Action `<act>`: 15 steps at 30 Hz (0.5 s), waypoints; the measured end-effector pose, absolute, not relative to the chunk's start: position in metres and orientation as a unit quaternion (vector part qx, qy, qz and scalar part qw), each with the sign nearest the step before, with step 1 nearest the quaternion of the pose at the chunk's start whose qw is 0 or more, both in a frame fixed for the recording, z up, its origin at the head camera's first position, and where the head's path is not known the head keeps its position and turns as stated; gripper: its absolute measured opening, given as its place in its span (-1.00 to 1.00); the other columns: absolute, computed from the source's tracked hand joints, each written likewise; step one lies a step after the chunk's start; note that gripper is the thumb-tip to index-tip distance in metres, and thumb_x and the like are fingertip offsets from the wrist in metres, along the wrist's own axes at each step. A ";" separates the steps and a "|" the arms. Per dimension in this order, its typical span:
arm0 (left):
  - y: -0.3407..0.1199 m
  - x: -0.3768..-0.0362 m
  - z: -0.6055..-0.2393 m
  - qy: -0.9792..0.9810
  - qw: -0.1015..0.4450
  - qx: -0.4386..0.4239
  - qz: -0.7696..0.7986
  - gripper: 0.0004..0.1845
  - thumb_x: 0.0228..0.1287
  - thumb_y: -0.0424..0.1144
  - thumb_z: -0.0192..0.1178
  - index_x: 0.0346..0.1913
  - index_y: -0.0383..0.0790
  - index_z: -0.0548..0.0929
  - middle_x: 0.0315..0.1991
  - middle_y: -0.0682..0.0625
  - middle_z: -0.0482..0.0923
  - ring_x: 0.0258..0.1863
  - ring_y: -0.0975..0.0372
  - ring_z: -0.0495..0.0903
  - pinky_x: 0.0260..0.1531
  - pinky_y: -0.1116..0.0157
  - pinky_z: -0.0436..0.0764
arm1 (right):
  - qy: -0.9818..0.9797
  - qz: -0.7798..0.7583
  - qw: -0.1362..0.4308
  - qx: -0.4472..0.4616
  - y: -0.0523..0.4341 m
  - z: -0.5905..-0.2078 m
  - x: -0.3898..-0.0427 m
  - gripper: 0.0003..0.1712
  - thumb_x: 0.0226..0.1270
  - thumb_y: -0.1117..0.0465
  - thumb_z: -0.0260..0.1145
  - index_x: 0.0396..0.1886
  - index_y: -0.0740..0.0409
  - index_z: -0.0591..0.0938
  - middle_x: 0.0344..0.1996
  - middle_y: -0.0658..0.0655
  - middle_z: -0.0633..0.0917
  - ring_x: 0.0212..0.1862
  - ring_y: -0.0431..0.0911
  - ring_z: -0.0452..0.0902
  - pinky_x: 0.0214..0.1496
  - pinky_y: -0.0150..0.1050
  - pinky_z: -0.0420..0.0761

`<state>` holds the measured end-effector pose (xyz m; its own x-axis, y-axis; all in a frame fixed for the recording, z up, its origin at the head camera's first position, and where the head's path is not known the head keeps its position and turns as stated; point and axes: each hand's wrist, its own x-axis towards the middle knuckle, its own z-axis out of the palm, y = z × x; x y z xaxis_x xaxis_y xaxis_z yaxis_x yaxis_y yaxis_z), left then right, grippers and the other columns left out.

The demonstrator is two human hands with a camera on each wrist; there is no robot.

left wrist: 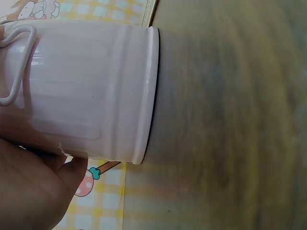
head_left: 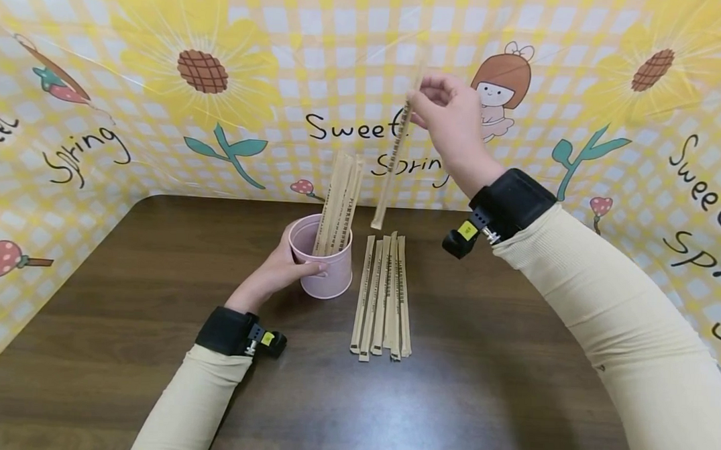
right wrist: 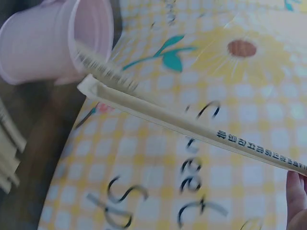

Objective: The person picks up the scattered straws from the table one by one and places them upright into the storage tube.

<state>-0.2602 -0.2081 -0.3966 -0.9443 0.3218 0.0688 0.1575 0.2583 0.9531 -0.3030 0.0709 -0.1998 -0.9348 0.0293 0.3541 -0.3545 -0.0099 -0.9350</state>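
Note:
My left hand point(head_left: 282, 270) grips the side of a pink metal cup point(head_left: 325, 260), which stands on the dark wooden table point(head_left: 152, 296). The cup point(left wrist: 86, 91) fills the left wrist view, with my palm point(left wrist: 29, 187) against it. Several paper-wrapped chopstick pairs point(head_left: 340, 207) stand inside it. My right hand point(head_left: 446, 114) is raised above the table and pinches one wrapped pair point(head_left: 395, 153) near its top; it hangs almost upright, to the right of the cup. The same wrapped pair point(right wrist: 192, 127) crosses the right wrist view, with the cup point(right wrist: 53, 40) beyond it.
Several more wrapped chopstick pairs point(head_left: 384, 296) lie side by side on the table just right of the cup. A yellow checked cloth with sunflowers and lettering point(head_left: 366, 84) forms the backdrop on three sides.

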 end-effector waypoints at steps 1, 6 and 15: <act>-0.208 -0.260 -0.397 0.790 0.069 0.151 0.590 0.05 0.12 -0.40 0.35 0.58 -0.25 -0.07 0.55 -0.29 0.07 0.53 -0.07 0.13 0.54 -0.07 0.09 | -0.684 0.705 0.141 0.123 0.066 -0.197 -0.302 -0.77 0.41 0.36 0.27 0.02 0.30 0.61 -0.30 -0.02 0.65 -0.15 -0.22 0.62 0.11 -0.30 0.70; -0.208 -0.259 -0.397 0.789 0.068 0.153 0.591 0.04 0.13 -0.41 0.35 0.59 -0.25 -0.06 0.55 -0.28 0.07 0.51 -0.06 0.14 0.53 -0.06 0.11 | -0.663 0.723 0.140 0.136 0.045 -0.196 -0.296 -0.80 0.43 0.37 0.27 0.00 0.26 0.58 -0.27 -0.01 0.63 -0.16 -0.23 0.61 0.10 -0.29 0.70; -0.208 -0.261 -0.398 0.786 0.066 0.155 0.595 0.04 0.11 -0.42 0.35 0.58 -0.26 -0.05 0.53 -0.29 0.09 0.49 -0.05 0.16 0.52 -0.05 0.13 | -0.723 0.660 0.137 0.153 0.030 -0.221 -0.297 -0.68 0.47 0.34 0.23 0.16 0.35 0.54 -0.17 0.00 0.60 -0.13 -0.26 0.58 0.10 -0.31 0.68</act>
<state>-0.2610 -0.2084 -0.3977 -0.9433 0.3220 0.0807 0.1653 0.2447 0.9554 -0.2967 0.0303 -0.2214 -0.9155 -0.0412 0.4002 -0.4023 0.0824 -0.9118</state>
